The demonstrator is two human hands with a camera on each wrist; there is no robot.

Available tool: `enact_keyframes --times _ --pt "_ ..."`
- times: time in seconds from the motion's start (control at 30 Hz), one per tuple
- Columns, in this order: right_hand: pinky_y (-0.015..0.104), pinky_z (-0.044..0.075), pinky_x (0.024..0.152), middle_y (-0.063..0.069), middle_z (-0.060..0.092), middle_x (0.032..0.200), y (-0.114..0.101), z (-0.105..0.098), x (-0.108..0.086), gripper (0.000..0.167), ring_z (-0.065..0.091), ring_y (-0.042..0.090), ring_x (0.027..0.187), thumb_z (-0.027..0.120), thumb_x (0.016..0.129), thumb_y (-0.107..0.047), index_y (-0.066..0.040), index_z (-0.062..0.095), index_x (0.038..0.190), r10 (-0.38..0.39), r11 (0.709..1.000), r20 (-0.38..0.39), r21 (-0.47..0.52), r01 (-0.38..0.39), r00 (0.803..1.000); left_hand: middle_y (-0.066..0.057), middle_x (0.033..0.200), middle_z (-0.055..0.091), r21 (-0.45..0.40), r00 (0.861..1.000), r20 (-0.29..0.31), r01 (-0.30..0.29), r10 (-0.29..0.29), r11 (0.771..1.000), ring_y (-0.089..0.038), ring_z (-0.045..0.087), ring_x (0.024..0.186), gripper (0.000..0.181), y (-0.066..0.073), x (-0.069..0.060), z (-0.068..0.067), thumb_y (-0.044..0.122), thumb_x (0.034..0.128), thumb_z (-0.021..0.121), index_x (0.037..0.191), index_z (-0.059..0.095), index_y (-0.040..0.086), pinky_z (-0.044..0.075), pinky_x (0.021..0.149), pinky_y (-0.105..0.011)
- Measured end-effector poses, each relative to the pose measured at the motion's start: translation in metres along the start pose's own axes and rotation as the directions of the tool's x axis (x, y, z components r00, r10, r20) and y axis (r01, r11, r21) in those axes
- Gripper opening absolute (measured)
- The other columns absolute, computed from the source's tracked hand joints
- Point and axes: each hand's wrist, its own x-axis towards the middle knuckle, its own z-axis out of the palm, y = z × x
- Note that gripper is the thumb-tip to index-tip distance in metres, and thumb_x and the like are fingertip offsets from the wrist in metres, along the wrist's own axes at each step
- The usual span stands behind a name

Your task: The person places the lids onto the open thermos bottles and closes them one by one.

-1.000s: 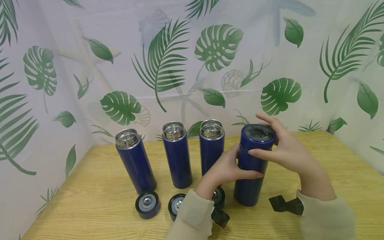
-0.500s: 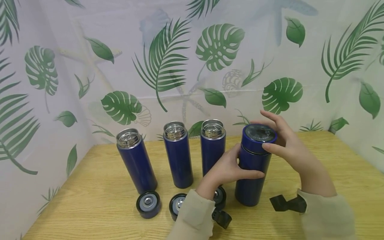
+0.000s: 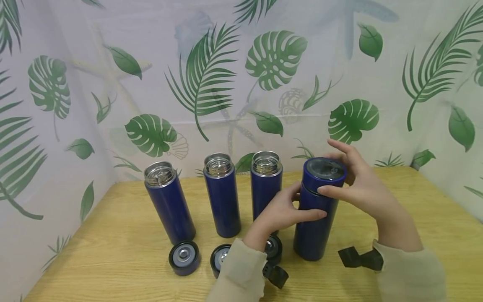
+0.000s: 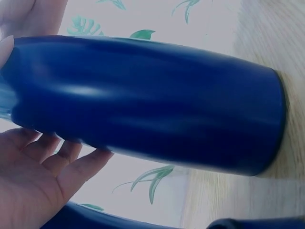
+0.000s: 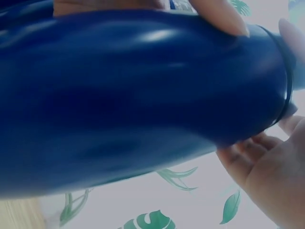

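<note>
The 4th bottle (image 3: 315, 235) stands on the table (image 3: 94, 251) at 4 o'clock in the head view, w/ its top lid (image 3: 324, 169) on. L hand (image 3: 281, 212) grips the body just under that lid, thumb in front, fingers round the far side & partly hidden. R hand (image 3: 362, 184) holds the lid itself, thumb at its low edge, one finger poking up in the air.

Done, by the look of it: 3 of 4. The 1st bottle (image 3: 171, 209) at 8 o'clock, 2nd bottle (image 3: 223, 201) at 7 & 3rd bottle (image 3: 266, 186) at 5 all have bare silver mouths. Each has a loose lid near its foot, on the 6 o'clock side: 1st lid (image 3: 184, 257), 2nd lid (image 3: 217, 261), 3rd lid (image 3: 273, 250). The 2nd & 3rd are part hidden by the L arm.

Left: prob. just the 4th, b/c it's the odd one out & both hands are on it. A thin dark line shows btwn. top lid & body, but can't tell if the lid is loose or tight, or which way it's being turned, if at all.
</note>
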Motion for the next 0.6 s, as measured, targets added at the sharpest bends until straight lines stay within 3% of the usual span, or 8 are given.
enact_keyframes --times 0.1,0.2,0.3,0.37,0.43,0.5,0.6 --pt "0.013 0.040 0.077 0.009 0.042 0.113 -0.002 0.002 0.001 0.087 0.049 0.009 0.094 0.069 0.072 0.003 -0.015 0.018 0.140 0.050 0.991 -0.029 -0.122 -0.053 0.998 0.013 0.111 0.053 0.007 1.000 0.000 0.005 -0.005 1.000 -0.007 0.049 0.102 0.053 0.000 0.000 0.000 0.026 0.0758 0.070 0.124 0.048 0.030 0.044 0.077 -0.028" --pt "0.013 0.039 0.078 0.008 0.040 0.112 -0.001 0.001 0.001 0.085 0.048 0.009 0.093 0.068 0.073 0.003 -0.013 0.018 0.141 0.049 0.992 -0.020 -0.119 -0.051 0.999 0.013 0.112 0.053 0.014 1.000 -0.005 0.009 -0.009 1.000 -0.007 0.049 0.103 0.054 0.000 0.000 -0.001 0.027 0.0758 0.070 0.124 0.047 0.030 0.044 0.078 -0.028" --pt "0.016 0.043 0.078 0.005 0.042 0.117 0.005 -0.002 0.000 0.078 0.051 0.009 0.097 0.061 0.078 0.009 -0.009 0.019 0.141 -0.007 0.998 0.026 0.069 0.005 1.000 0.012 0.112 0.053 0.022 1.000 -0.009 0.009 -0.009 1.000 -0.007 0.049 0.104 0.054 -0.001 0.001 0.000 0.027 0.0756 0.071 0.125 0.047 0.030 0.043 0.079 -0.029" --pt "0.020 0.045 0.078 0.005 0.043 0.122 0.010 -0.005 0.000 0.072 0.053 0.012 0.100 0.054 0.080 0.013 -0.006 0.019 0.140 -0.069 0.971 0.064 0.232 0.053 0.996 0.012 0.113 0.053 0.026 1.000 -0.009 0.006 -0.006 1.000 -0.007 0.048 0.104 0.054 -0.001 0.001 0.000 0.028 0.0755 0.071 0.124 0.047 0.029 0.043 0.080 -0.029" --pt "0.024 0.046 0.079 0.005 0.042 0.128 0.015 -0.007 0.000 0.068 0.052 0.015 0.105 0.048 0.081 0.017 -0.002 0.019 0.140 -0.125 0.927 0.100 0.367 0.080 0.987 0.012 0.112 0.053 0.028 1.000 -0.010 0.006 -0.006 1.000 -0.007 0.049 0.103 0.054 -0.002 0.001 0.000 0.028 0.0754 0.071 0.124 0.047 0.029 0.043 0.080 -0.029" --pt "0.026 0.045 0.080 0.007 0.041 0.131 0.018 -0.008 0.000 0.066 0.051 0.018 0.107 0.046 0.081 0.018 0.001 0.018 0.139 -0.165 0.899 0.128 0.428 0.096 0.978 0.012 0.112 0.053 0.028 1.000 -0.010 0.009 -0.009 1.000 -0.007 0.049 0.103 0.054 -0.002 0.001 0.000 0.028 0.0752 0.071 0.124 0.047 0.029 0.043 0.079 -0.029" --pt "0.027 0.045 0.081 0.007 0.041 0.132 0.019 -0.008 -0.001 0.065 0.051 0.019 0.108 0.045 0.081 0.019 0.002 0.020 0.138 -0.170 0.893 0.143 0.441 0.091 0.975 0.012 0.112 0.053 0.030 1.000 -0.010 0.010 -0.009 1.000 -0.007 0.049 0.103 0.054 -0.002 0.001 0.000 0.029 0.0752 0.071 0.124 0.047 0.029 0.043 0.079 -0.029"
